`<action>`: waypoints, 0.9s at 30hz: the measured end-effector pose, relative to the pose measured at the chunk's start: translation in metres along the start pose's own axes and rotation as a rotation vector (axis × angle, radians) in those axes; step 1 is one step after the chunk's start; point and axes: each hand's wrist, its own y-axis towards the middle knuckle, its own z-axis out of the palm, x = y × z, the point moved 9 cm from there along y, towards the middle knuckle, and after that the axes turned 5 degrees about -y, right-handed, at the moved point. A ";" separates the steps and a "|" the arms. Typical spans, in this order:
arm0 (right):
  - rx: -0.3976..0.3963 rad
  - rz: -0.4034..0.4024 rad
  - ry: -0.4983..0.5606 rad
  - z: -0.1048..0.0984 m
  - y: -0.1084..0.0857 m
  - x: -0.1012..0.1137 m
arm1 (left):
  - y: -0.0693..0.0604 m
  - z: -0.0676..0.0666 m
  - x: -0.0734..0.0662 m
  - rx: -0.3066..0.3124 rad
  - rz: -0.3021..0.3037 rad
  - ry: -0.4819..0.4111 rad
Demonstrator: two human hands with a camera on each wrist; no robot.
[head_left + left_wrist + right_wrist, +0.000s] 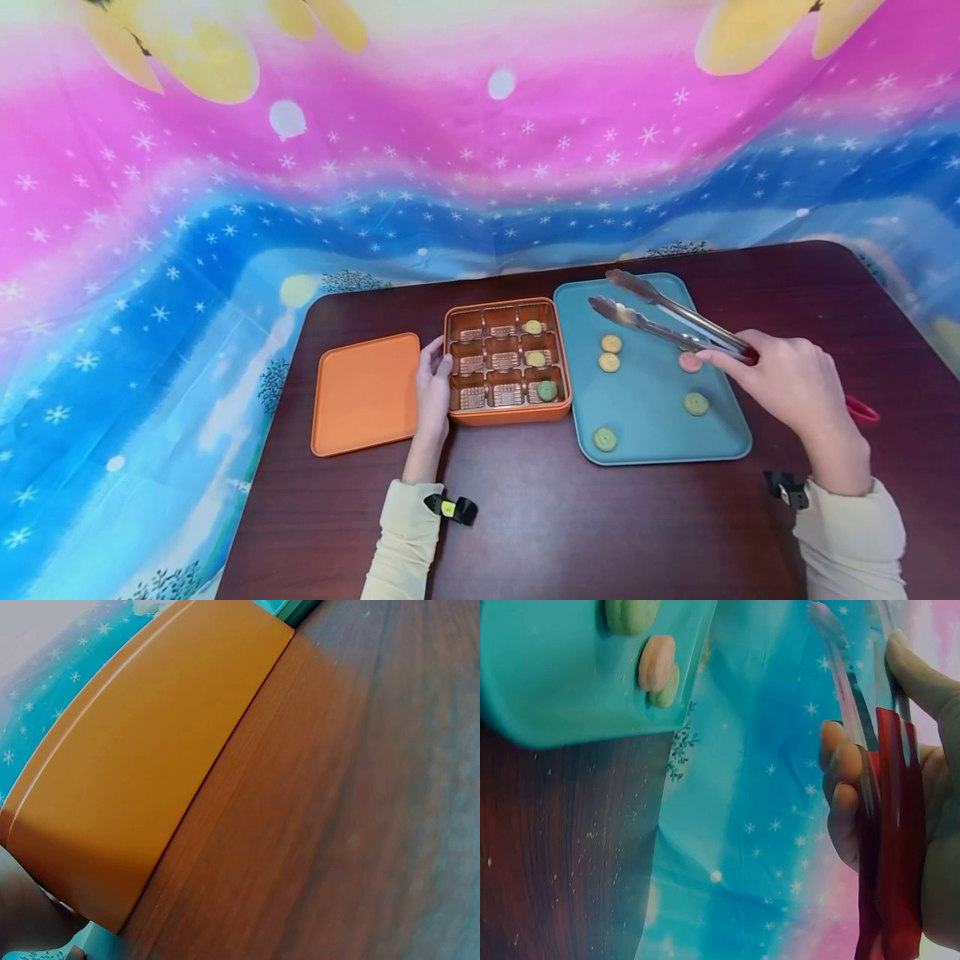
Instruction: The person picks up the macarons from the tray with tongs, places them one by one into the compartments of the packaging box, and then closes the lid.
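The left hand (pixel 432 392) rests against the left wall of an orange box (pixel 510 416), fingers fairly straight; the left wrist view shows the hand (pixel 34 911) at one end of the box wall (pixel 142 757). The divided insert has a yellow macaron (pixel 533 327), another yellow macaron (pixel 536 358) and a green macaron (pixel 547 390) in its right column. My right hand (pixel 798 387) grips red-handled metal tongs (pixel 660 321), their tips apart and empty above a teal tray (pixel 652 442). In the right wrist view, fingers wrap round the tongs' red handles (pixel 900 840).
On the tray lie two yellowish macarons (pixel 611 343), a pink macaron (pixel 690 361) and green macarons (pixel 696 404), one near the front left corner (pixel 604 439). An orange lid (pixel 366 396) lies left of the box. A patterned cloth (pixel 480 167) hangs behind the dark table (pixel 540 517).
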 end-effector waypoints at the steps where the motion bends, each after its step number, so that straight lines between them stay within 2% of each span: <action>1: 0.016 0.002 -0.004 0.001 -0.001 -0.002 | 0.000 0.000 0.000 -0.001 0.000 0.002; 9: 0.134 0.035 -0.016 0.004 -0.005 -0.016 | 0.000 0.001 -0.002 -0.011 0.003 0.002; 15: 0.224 0.092 -0.042 0.003 -0.012 -0.034 | -0.002 0.002 -0.001 -0.015 0.001 0.000; 23: 0.196 0.045 -0.124 -0.003 -0.027 -0.057 | -0.004 0.001 -0.006 -0.013 -0.004 0.004; 27: 0.168 0.033 -0.157 -0.011 -0.038 -0.070 | -0.001 0.000 -0.002 -0.020 -0.013 -0.005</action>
